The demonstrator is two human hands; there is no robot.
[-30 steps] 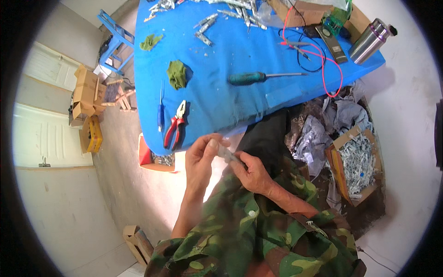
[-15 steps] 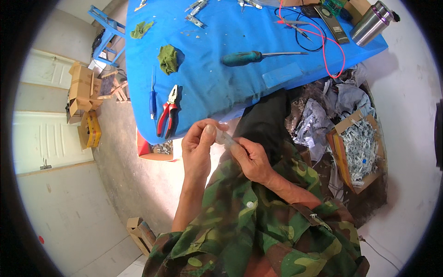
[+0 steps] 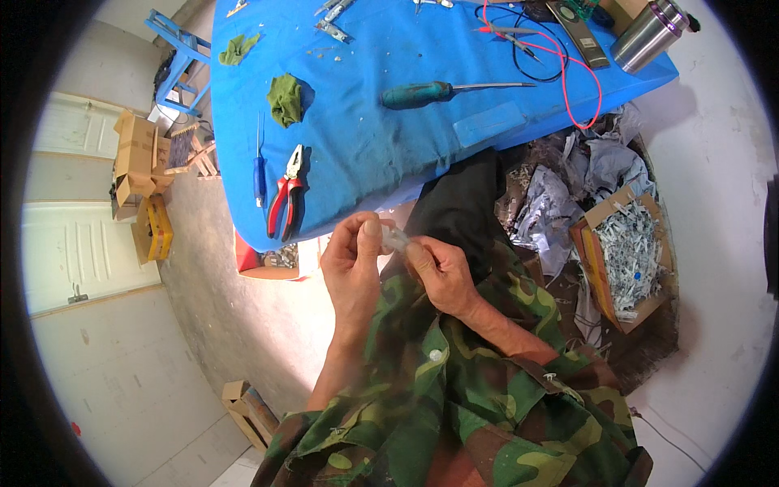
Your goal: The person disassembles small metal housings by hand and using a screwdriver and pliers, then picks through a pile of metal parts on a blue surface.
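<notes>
A small, translucent whitish piece (image 3: 394, 239), perhaps plastic, spans the gap between my two hands in front of the table's near edge. My left hand (image 3: 354, 261) pinches one end of it between thumb and curled fingers. At the other end my right hand (image 3: 442, 274) grips with the thumb on top. Fingers cover both ends, so its full shape is hidden. On the blue-covered table (image 3: 349, 154) nearest my left hand lie red-handled pliers (image 3: 286, 195) and a thin blue screwdriver (image 3: 260, 174).
A green-handled screwdriver (image 3: 422, 94), a green cloth (image 3: 286, 101), red and black test leads (image 3: 560, 57) and a steel flask (image 3: 649, 36) are on the table. Below right stands a carton of shredded scraps (image 3: 629, 256). A red box of small parts (image 3: 280, 258) sits under the left corner.
The table and things on it have shifted slightly left and up in view. Both hands keep hold of the translucent piece, with slightly less of its length showing between them.
</notes>
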